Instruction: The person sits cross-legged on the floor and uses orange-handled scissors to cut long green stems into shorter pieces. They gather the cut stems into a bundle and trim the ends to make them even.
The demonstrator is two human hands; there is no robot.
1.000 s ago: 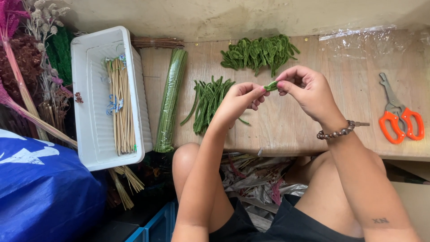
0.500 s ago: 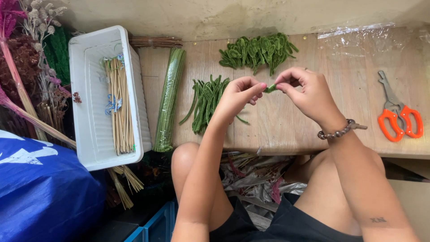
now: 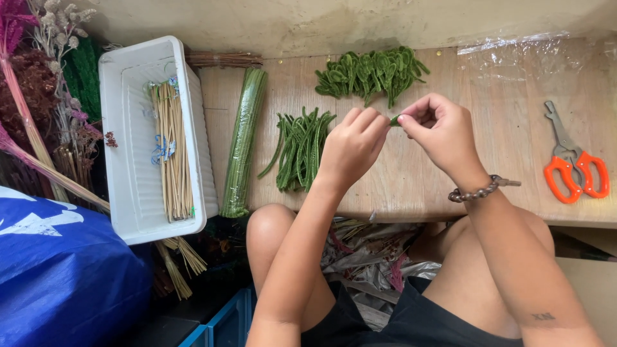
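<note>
A short, fuzzy green stem piece (image 3: 393, 120) is pinched between both hands above the middle of the wooden tabletop (image 3: 411, 180); only its small dark-green tip shows between the fingers. The left hand (image 3: 352, 146) closes on it from one side, the right hand (image 3: 440, 133), with a beaded bracelet (image 3: 474, 191) at the wrist, from the other. A loose pile of straight green stems (image 3: 299, 149) lies just beside the left hand, curled green pieces (image 3: 370, 72) sit toward the far edge, and orange-handled scissors (image 3: 572, 160) rest near the right edge.

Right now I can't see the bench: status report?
Left hand and right hand pinch one short fuzzy green stem. Orange-handled scissors lie apart, right. Nothing between.
</note>
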